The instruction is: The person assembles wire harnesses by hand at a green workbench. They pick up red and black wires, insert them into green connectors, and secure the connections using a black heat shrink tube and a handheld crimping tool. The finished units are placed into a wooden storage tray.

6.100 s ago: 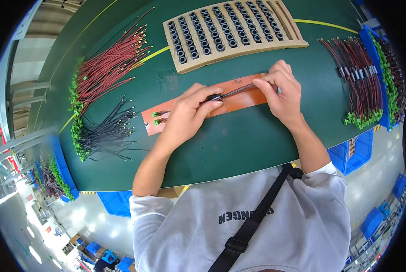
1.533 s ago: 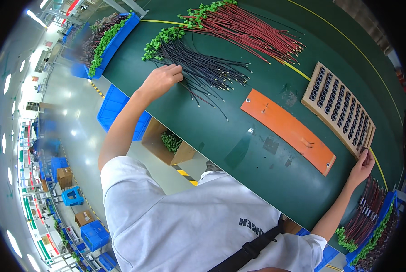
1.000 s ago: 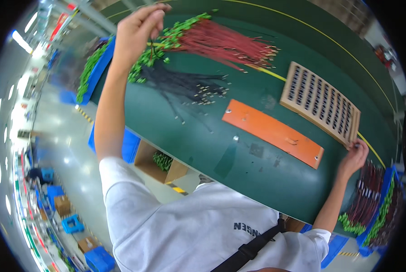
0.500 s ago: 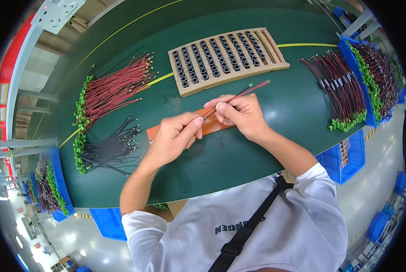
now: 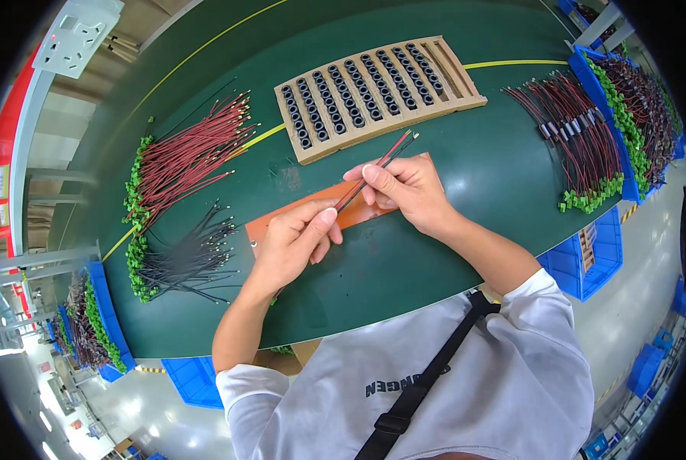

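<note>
Both my hands are pinched on a pair of red and black wires (image 5: 395, 150), above an orange strip (image 5: 362, 220) on the bench. My right hand (image 5: 404, 190) grips the pair near its bare ends, which point up and away. Lower on the same pair, my left hand (image 5: 297, 239) closes thumb against fingers. A bit of green shows below my left wrist. To the left lie a bundle of red wires (image 5: 193, 146) and a bundle of black wires (image 5: 186, 257), each with green connectors (image 5: 134, 192) at the left end.
Beyond my hands sits a tan slotted tray (image 5: 366, 126) with rows of black rings. At right lie finished-looking red-black wires (image 5: 569, 134) with sleeves and green connectors, beside a filled blue bin (image 5: 607, 126). More blue bins (image 5: 584, 261) stand below the green bench (image 5: 351, 299).
The wire ends between my hands have swung from pointing right to pointing more steeply up, and the red and black tips now lie side by side. Both hands keep their pinch.
</note>
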Action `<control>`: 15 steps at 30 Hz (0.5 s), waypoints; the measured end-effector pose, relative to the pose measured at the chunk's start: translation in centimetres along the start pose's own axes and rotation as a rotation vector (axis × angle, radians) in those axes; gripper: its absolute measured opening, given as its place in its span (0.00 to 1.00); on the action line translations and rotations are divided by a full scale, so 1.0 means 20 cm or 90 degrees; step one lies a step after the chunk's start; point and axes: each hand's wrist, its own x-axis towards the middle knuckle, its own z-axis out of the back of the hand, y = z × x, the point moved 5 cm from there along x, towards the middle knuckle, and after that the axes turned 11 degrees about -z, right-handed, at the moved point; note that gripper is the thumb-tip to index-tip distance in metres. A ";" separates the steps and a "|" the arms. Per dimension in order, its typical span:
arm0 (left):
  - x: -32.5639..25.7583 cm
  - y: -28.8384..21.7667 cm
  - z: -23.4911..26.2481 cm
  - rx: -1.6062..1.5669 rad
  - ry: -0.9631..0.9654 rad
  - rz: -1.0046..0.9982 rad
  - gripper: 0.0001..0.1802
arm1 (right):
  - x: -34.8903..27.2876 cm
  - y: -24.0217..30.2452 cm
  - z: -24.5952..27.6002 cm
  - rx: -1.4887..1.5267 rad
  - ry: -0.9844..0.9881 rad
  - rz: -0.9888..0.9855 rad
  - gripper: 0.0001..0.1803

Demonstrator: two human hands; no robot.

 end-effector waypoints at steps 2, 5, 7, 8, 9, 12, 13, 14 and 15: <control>0.03 0.02 -0.02 -0.013 0.002 0.001 0.17 | 0.02 -0.04 0.00 -0.049 0.010 -0.005 0.20; 0.06 0.05 -0.02 0.013 -0.005 -0.009 0.15 | 0.00 -0.02 0.00 -0.066 -0.001 -0.011 0.19; 0.06 0.04 -0.03 0.042 -0.049 -0.058 0.13 | 0.00 0.00 0.01 0.042 -0.005 0.010 0.19; 0.05 0.04 -0.01 0.040 -0.071 -0.056 0.13 | 0.02 0.01 0.04 0.146 -0.001 0.033 0.20; 0.04 0.04 0.01 0.038 -0.094 -0.055 0.12 | 0.04 0.03 0.07 0.249 0.003 0.056 0.21; 0.03 0.04 0.04 0.051 -0.123 -0.071 0.12 | 0.06 0.05 0.13 0.231 -0.038 0.105 0.17; 0.03 0.04 0.05 0.059 -0.127 -0.079 0.11 | 0.06 0.05 0.14 0.229 -0.070 0.101 0.16; 0.02 0.04 0.05 0.067 -0.128 -0.088 0.11 | 0.07 0.05 0.15 0.211 -0.063 0.102 0.16; 0.02 0.04 0.05 0.074 -0.129 -0.098 0.11 | 0.07 0.04 0.15 0.211 -0.058 0.094 0.17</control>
